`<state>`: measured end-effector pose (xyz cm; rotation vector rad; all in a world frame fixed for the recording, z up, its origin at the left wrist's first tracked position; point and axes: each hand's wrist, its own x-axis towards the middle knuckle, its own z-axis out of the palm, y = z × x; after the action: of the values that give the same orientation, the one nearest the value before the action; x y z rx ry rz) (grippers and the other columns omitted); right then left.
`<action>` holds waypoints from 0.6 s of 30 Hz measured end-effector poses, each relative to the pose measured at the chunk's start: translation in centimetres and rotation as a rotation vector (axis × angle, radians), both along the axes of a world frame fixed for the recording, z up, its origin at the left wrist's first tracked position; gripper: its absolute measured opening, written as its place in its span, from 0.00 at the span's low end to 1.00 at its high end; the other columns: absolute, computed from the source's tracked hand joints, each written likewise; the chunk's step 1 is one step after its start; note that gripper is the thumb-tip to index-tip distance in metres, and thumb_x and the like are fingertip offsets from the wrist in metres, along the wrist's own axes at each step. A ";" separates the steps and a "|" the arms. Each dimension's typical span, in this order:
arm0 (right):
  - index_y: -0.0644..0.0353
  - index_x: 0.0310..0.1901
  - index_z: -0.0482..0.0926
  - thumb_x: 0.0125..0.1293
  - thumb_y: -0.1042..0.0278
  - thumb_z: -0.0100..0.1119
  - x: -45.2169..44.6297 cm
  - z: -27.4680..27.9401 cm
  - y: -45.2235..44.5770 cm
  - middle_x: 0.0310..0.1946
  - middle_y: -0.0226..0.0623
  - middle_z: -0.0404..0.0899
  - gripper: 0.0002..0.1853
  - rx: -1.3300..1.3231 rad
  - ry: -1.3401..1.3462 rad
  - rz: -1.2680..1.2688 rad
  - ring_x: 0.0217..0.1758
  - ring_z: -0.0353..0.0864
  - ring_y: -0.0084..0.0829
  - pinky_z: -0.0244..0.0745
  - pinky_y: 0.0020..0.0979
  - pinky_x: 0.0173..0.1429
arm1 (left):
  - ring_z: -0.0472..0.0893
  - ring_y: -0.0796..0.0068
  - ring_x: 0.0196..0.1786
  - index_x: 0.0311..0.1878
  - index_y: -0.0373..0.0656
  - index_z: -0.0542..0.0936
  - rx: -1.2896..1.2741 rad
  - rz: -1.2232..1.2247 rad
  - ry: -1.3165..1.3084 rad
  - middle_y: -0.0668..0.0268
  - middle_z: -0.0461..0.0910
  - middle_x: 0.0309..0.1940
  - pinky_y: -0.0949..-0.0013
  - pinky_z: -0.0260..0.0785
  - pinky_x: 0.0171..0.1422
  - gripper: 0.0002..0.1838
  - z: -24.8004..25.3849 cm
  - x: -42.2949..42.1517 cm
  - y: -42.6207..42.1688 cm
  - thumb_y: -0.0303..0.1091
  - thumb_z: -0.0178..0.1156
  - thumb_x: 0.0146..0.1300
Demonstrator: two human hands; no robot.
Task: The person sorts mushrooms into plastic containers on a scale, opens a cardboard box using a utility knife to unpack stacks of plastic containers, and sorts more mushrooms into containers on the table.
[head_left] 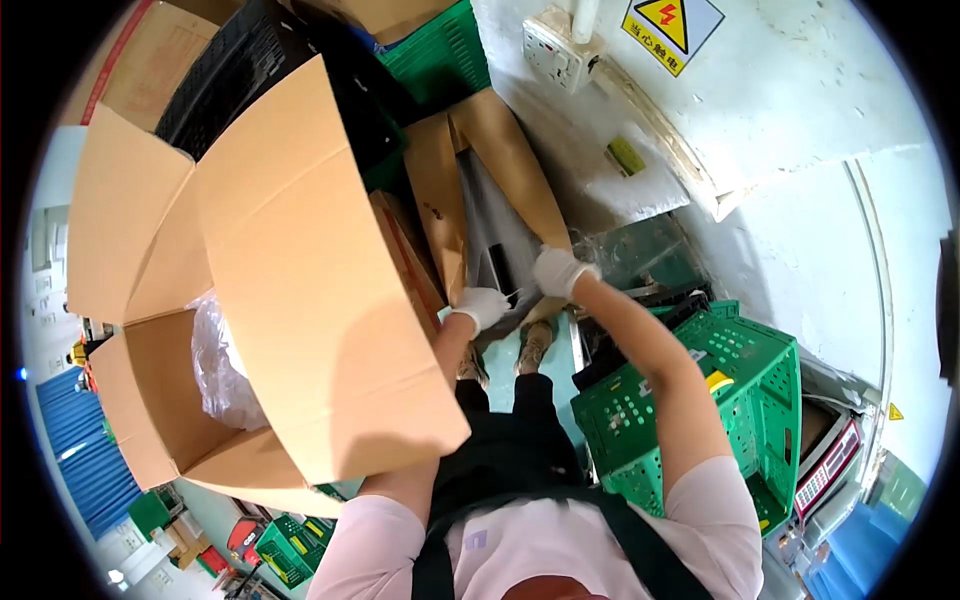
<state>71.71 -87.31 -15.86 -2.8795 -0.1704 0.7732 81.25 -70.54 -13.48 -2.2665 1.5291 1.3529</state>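
Between my hands is a tall, open cardboard box (505,150) with its flaps raised, seen from above near my shoes. A grey plastic bag (490,205) lines it, and a dark, narrow oblong thing (498,266) shows at the near end. My left hand (483,308), in a white glove, is closed at the box's near left edge, with bunched plastic by its fingertips. On the right side, my gloved right hand (560,272) is curled closed over the bag's edge, close against the right flap. Its fingertips are partly hidden.
A large open carton (330,300) with clear plastic inside rises close on my left. Green perforated crates (690,390) stand at my right, by a red-edged device (830,465). Behind are another green crate (440,60) and a wall with a socket box (558,52).
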 end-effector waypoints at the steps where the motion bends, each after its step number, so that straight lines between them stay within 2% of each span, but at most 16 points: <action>1: 0.61 0.31 0.83 0.55 0.68 0.51 -0.4 1.5 -1.6 0.35 0.47 0.81 0.11 0.067 0.051 -0.098 0.39 0.81 0.45 0.75 0.39 0.45 | 0.77 0.55 0.38 0.33 0.37 0.78 -0.013 0.259 0.225 0.53 0.79 0.32 0.60 0.68 0.42 0.16 1.2 0.8 1.5 0.40 0.47 0.59; 2: 0.62 0.31 0.83 0.53 0.68 0.51 -0.2 2.3 -2.6 0.33 0.47 0.81 0.11 0.048 0.094 -0.036 0.38 0.81 0.46 0.75 0.38 0.45 | 0.77 0.58 0.36 0.32 0.37 0.78 -0.060 0.484 0.325 0.54 0.78 0.30 0.62 0.68 0.41 0.14 3.8 1.1 2.7 0.39 0.50 0.59; 4: 0.62 0.28 0.82 0.53 0.68 0.51 -1.0 2.0 -3.1 0.31 0.48 0.81 0.10 0.210 -0.097 -0.219 0.36 0.81 0.45 0.76 0.39 0.42 | 0.77 0.60 0.35 0.30 0.37 0.79 -0.290 0.426 0.196 0.55 0.78 0.28 0.63 0.68 0.40 0.15 8.6 2.5 4.2 0.40 0.51 0.59; 5: 0.62 0.28 0.82 0.53 0.68 0.51 -1.2 3.3 -2.4 0.31 0.48 0.81 0.10 0.222 -0.091 -0.216 0.36 0.81 0.45 0.76 0.39 0.42 | 0.77 0.59 0.34 0.30 0.37 0.79 -0.295 0.377 0.147 0.55 0.78 0.27 0.63 0.68 0.40 0.15 9.1 3.3 4.7 0.40 0.51 0.60; 6: 0.61 0.27 0.82 0.53 0.67 0.51 -1.8 6.6 -1.4 0.31 0.47 0.81 0.10 0.459 -0.199 -0.376 0.36 0.81 0.45 0.75 0.39 0.41 | 0.77 0.59 0.32 0.29 0.37 0.79 -0.296 0.332 0.112 0.55 0.79 0.26 0.62 0.68 0.40 0.15 9.6 3.3 4.6 0.40 0.51 0.60; 7: 0.60 0.25 0.81 0.53 0.65 0.51 -2.1 10.0 -1.3 0.30 0.45 0.81 0.11 0.680 -0.312 -0.542 0.36 0.80 0.46 0.75 0.39 0.41 | 0.78 0.57 0.31 0.29 0.36 0.80 -0.137 0.471 0.147 0.54 0.79 0.25 0.60 0.69 0.39 0.19 9.8 2.9 3.8 0.44 0.51 0.61; 8: 0.61 0.27 0.80 0.55 0.63 0.51 -2.2 15.6 -1.4 0.31 0.45 0.81 0.12 0.519 -0.234 -0.354 0.36 0.79 0.48 0.74 0.40 0.41 | 0.80 0.56 0.31 0.28 0.35 0.80 0.023 0.342 0.023 0.54 0.79 0.23 0.58 0.69 0.39 0.24 11.3 2.2 1.9 0.49 0.50 0.60; 10: 0.61 0.32 0.80 0.56 0.61 0.50 -2.4 18.8 -2.3 0.34 0.46 0.80 0.13 0.482 -0.219 -0.409 0.39 0.78 0.49 0.74 0.39 0.44 | 0.80 0.56 0.37 0.32 0.36 0.81 0.184 0.332 -0.034 0.52 0.80 0.31 0.59 0.70 0.44 0.27 10.1 0.8 1.0 0.55 0.49 0.59; 11: 0.61 0.33 0.81 0.58 0.62 0.51 -2.9 20.3 -3.1 0.31 0.48 0.79 0.12 0.419 -0.197 -0.406 0.38 0.78 0.49 0.73 0.40 0.45 | 0.80 0.56 0.37 0.32 0.36 0.81 0.164 0.321 -0.044 0.52 0.80 0.31 0.59 0.70 0.44 0.27 9.3 0.2 0.9 0.55 0.49 0.59; 12: 0.62 0.34 0.81 0.59 0.64 0.51 -3.7 21.0 -3.7 0.28 0.50 0.79 0.12 0.362 -0.167 -0.408 0.37 0.78 0.49 0.73 0.40 0.45 | 0.78 0.56 0.43 0.38 0.38 0.80 0.045 0.388 -0.170 0.53 0.78 0.39 0.59 0.69 0.47 0.25 8.5 -1.0 1.2 0.54 0.51 0.59; 13: 0.58 0.42 0.80 0.58 0.63 0.52 -4.0 20.2 -4.3 0.31 0.49 0.79 0.14 0.308 -0.047 -0.459 0.38 0.78 0.48 0.72 0.42 0.48 | 0.76 0.56 0.49 0.43 0.40 0.79 -0.076 0.457 -0.290 0.54 0.77 0.46 0.59 0.68 0.51 0.25 7.5 -1.7 1.1 0.54 0.53 0.58; 14: 0.58 0.42 0.80 0.58 0.63 0.52 -4.4 19.3 -4.4 0.31 0.49 0.79 0.14 0.299 -0.048 -0.463 0.38 0.78 0.48 0.72 0.42 0.48 | 0.76 0.56 0.49 0.43 0.40 0.79 -0.084 0.454 -0.286 0.54 0.77 0.46 0.59 0.68 0.51 0.25 7.8 -2.3 0.4 0.54 0.53 0.58; 16: 0.54 0.51 0.76 0.57 0.64 0.53 -4.8 16.7 -4.5 0.33 0.48 0.80 0.19 0.128 -0.064 -0.356 0.39 0.78 0.48 0.72 0.43 0.47 | 0.68 0.56 0.59 0.53 0.45 0.74 -0.105 0.379 -0.515 0.57 0.69 0.55 0.56 0.64 0.57 0.26 8.4 -3.3 -1.0 0.51 0.59 0.54; 17: 0.53 0.51 0.75 0.56 0.66 0.53 -4.2 14.4 -3.9 0.34 0.46 0.80 0.19 0.131 -0.014 -0.410 0.40 0.79 0.47 0.73 0.42 0.46 | 0.64 0.56 0.61 0.55 0.46 0.72 -0.098 0.283 -0.487 0.59 0.68 0.57 0.56 0.63 0.58 0.27 7.4 -3.4 -1.5 0.45 0.61 0.53; 18: 0.53 0.51 0.75 0.56 0.66 0.53 -3.4 13.4 -2.9 0.34 0.46 0.80 0.19 0.139 -0.014 -0.404 0.40 0.79 0.47 0.73 0.42 0.46 | 0.64 0.56 0.61 0.55 0.46 0.72 -0.090 0.287 -0.491 0.59 0.68 0.57 0.56 0.63 0.58 0.27 5.5 -3.7 -1.5 0.45 0.61 0.53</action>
<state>68.35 -90.22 -2.47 -2.6574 0.3332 0.6348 77.51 -72.05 -7.99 -2.6848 1.1546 0.6909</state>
